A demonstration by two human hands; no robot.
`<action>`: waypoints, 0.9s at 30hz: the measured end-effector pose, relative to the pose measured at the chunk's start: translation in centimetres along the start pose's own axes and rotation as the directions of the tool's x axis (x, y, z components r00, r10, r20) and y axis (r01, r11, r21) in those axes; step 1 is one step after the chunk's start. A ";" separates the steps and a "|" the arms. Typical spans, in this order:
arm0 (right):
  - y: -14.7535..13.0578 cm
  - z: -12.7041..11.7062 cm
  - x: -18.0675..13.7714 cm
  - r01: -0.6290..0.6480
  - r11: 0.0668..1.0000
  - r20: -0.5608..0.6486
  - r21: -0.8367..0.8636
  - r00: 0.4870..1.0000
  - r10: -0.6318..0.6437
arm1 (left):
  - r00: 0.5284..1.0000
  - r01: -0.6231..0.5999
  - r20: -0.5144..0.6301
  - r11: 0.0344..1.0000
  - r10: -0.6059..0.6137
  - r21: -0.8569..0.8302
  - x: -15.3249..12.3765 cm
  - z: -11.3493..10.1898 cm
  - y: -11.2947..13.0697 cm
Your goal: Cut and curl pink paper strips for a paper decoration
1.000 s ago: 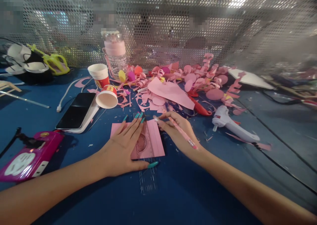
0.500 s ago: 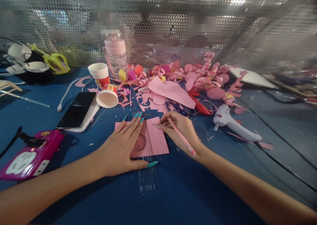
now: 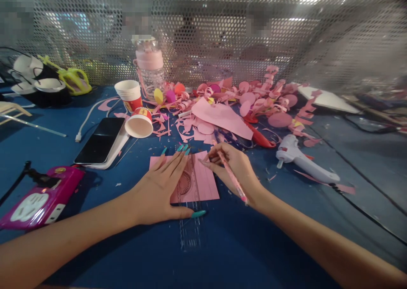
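My left hand lies flat with fingers stretched out, pressing a clear ruler down on a pink paper square on the blue table. The ruler runs from under the fingertips to past the paper's near edge. My right hand is closed around a pink pencil, whose tip rests on the paper beside the ruler's right edge, near the paper's far side.
Pink paper scraps and curls are heaped behind the paper. A white glue gun lies to the right, a phone, two paper cups and a pink bottle to the left. A magenta power strip sits at near left. Perforated metal screen behind.
The pencil tip has moved a little along the ruler's edge on the paper, and the pencil now leans more upright. My left hand stays flat on the ruler. The view shifted slightly.
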State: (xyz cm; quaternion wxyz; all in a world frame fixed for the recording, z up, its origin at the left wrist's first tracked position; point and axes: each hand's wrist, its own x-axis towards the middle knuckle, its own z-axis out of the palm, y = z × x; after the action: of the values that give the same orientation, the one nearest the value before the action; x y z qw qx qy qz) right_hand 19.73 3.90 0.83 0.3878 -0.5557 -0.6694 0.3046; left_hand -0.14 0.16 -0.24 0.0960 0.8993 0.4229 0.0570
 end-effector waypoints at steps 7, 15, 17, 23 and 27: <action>0.2 -0.2 0.1 0.128 0.992 -0.230 0.017 0.966 -0.121 | 1.000 -0.016 -0.010 1.000 0.016 0.025 0.0 0.3 -0.2; 0.4 0.0 0.3 0.125 0.916 -0.146 0.380 0.987 -0.074 | 1.000 -0.016 -0.021 1.000 0.016 0.019 0.0 0.2 0.0; 0.9 0.0 0.5 0.104 0.907 -0.145 0.408 0.988 -0.049 | 1.000 -0.012 -0.017 1.000 0.012 0.015 0.0 0.2 0.0; 1.4 0.0 0.8 0.095 0.878 -0.148 0.470 0.989 -0.027 | 0.999 -0.023 -0.028 1.000 0.024 0.021 -0.1 0.2 0.0; 1.2 -0.1 0.8 0.090 0.870 -0.142 0.485 0.990 -0.023 | 1.000 -0.015 -0.018 1.000 0.015 0.017 -0.1 0.2 0.0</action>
State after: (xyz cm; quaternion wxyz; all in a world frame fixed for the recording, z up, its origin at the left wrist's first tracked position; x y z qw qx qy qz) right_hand 20.35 4.87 -0.05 0.5677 -0.4385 -0.5594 0.4154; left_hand -0.19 0.10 -0.47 0.0842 0.9026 0.4176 0.0625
